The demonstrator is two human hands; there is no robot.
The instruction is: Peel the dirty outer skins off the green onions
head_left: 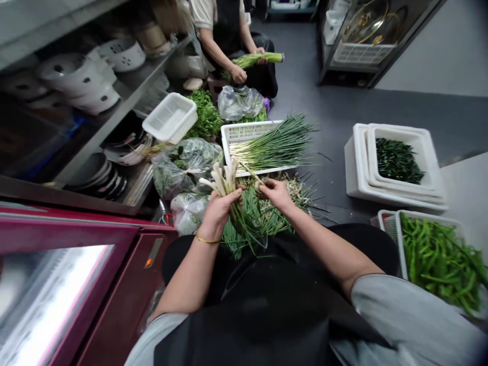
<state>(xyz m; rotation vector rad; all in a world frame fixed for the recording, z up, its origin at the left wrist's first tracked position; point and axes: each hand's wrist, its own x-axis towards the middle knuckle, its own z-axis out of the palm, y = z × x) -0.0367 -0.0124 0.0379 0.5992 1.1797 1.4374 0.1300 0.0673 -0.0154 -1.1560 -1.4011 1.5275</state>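
My left hand (223, 206) is wrapped round a bunch of green onions (225, 179), their white ends pointing up and away and their green leaves hanging below. To its right, my right hand (276, 193) is closed in a pinch on a thin pale strand (249, 170) that slants up toward the bunch. Beyond both hands lie more green onions (284, 145) in a white basket (224, 147), with leaves over its right edge. Below the hands is a heap of loose green leaves and trimmings (285, 211).
Across from me a person holds a green bundle (263, 59). Bagged greens (202, 155) and a white basket (170, 118) lie left, beside a shelf of dishes (114, 109). At right are a tub of dark green peppers (398, 160) and a crate of light green peppers (438, 254).
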